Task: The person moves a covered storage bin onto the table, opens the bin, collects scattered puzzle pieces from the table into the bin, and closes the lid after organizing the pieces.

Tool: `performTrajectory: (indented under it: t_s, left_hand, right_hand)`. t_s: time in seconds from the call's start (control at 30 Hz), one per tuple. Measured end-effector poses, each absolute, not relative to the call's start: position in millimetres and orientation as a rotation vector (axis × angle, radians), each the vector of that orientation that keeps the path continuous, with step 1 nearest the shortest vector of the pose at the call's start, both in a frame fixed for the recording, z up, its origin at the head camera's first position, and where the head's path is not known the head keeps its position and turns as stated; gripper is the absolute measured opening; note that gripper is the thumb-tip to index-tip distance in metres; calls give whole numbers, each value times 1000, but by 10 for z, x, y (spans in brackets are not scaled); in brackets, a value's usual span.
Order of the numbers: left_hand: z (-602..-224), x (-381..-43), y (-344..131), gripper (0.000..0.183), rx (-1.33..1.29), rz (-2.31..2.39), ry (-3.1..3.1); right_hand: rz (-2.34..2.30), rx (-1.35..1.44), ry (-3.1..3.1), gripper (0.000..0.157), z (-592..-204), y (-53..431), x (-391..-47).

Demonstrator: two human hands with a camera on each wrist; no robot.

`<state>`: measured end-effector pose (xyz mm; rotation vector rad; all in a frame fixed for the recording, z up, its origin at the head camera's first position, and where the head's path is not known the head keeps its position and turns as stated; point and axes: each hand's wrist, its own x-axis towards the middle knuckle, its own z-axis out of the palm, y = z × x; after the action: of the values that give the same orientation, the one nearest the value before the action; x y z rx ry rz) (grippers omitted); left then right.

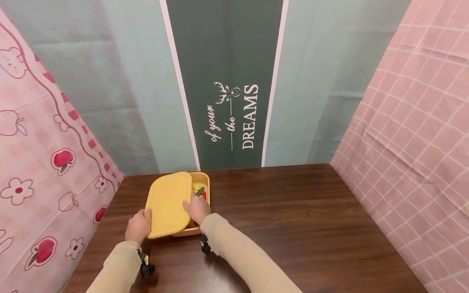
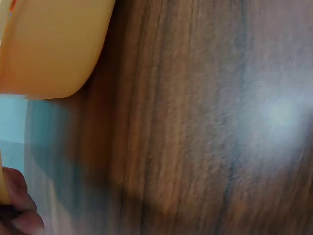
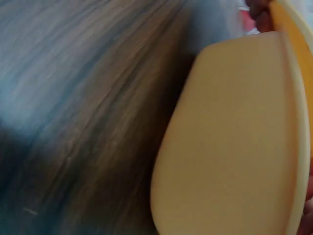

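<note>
A yellow lid (image 1: 169, 203) lies tilted and shifted to the left over a yellow box (image 1: 200, 178), whose right part shows uncovered. Small green, red and yellow items (image 1: 200, 190) are visible inside; their kind is unclear. At the lid's left edge my left hand (image 1: 138, 226) grips it between thumb and fingers. My right hand (image 1: 198, 207) holds the right edge, thumb on top, its other fingers partly hidden. The left wrist view catches the box's rounded corner (image 2: 54, 54) and some left fingers (image 2: 22, 200). From the right wrist, the box's side wall (image 3: 230, 137) fills much of the view.
The box stands on a dark wooden table (image 1: 286, 215), toward its far left corner. Behind it hangs a green curtain (image 1: 231, 49) with lettering. Pink patterned cloths hang on the left (image 1: 40, 175) and the right (image 1: 414, 134).
</note>
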<state>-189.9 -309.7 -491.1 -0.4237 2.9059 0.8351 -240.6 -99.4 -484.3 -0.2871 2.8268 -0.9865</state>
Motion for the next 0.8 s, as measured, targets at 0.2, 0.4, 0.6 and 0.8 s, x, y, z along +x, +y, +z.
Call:
performTrajectory:
  t_s: [0.2, 0.4, 0.6, 0.8]
  left_hand:
    - [-4849, -2013, -3040, 43, -153, 518, 3127]
    - [-4841, -2112, -2846, 46, 33, 418, 3203]
    - [-4971, -2140, -2771, 92, -7, 427, 3112]
    - [-5010, -2122, -2719, 90, 15, 396, 3105]
  right_hand:
    - [-368, -401, 3303, 53, -4961, -1059, -2364]
    - [-540, -145, 3228, 72, -5032, -1137, -2384]
    - [-877, 4, 3067, 91, -5001, -1067, -2421]
    - [-1121, -31, 2867, 97, -5059, -941, -2391]
